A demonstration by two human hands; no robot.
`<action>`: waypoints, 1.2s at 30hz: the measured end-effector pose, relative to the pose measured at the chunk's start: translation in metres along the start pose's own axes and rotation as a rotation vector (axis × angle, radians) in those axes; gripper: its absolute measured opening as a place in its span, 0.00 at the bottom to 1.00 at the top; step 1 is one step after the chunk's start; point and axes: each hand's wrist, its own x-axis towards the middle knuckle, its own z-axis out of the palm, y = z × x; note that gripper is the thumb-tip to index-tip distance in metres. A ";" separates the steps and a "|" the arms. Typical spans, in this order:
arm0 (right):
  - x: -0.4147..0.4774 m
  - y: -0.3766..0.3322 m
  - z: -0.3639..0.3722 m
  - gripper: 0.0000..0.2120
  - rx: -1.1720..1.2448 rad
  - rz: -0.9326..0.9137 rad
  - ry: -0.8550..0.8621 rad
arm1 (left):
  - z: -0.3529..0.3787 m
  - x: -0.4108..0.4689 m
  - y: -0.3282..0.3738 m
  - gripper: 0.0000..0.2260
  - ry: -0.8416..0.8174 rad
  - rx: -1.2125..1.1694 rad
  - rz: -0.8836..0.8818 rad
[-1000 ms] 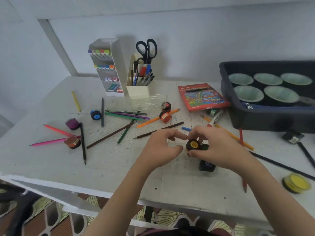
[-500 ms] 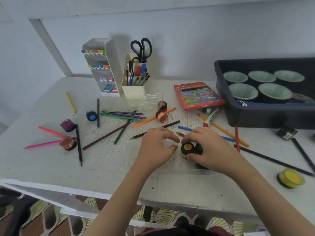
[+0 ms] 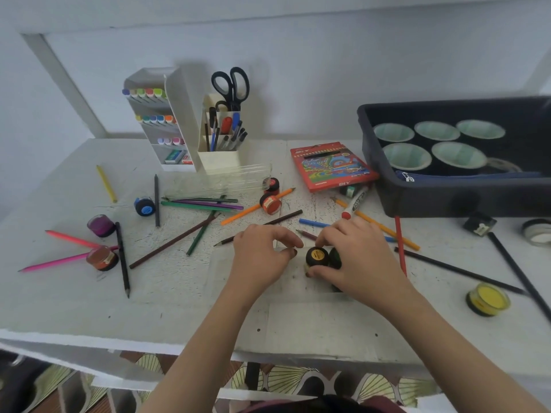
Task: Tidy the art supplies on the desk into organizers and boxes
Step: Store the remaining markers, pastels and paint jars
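While I watch through the head camera, the right hand is curled round a small black paint pot with a yellow label, thumb under it and fingers over the top, low over the worktop near its front middle. A green pot sits against it, mostly hidden by the same hand. The left hand is just beside, fingers curled, thumb and forefinger nearly meeting. It may be pinching the rim of a clear tray, but the plastic is too faint and I cannot tell. Coloured pencils lie scattered to the left and behind. A white organizer stands at the back, a dark bin on the right, a yellow pot near the front right.
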 end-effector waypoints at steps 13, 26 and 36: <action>-0.026 0.026 -0.032 0.13 0.074 0.135 0.066 | 0.015 0.007 0.028 0.11 -0.039 -0.043 0.255; -0.113 0.086 -0.060 0.16 -0.113 0.616 -0.037 | 0.084 0.013 0.096 0.11 -0.307 0.022 0.551; -0.126 0.089 -0.059 0.10 0.182 0.666 0.186 | 0.140 0.049 0.171 0.20 -0.256 0.343 0.930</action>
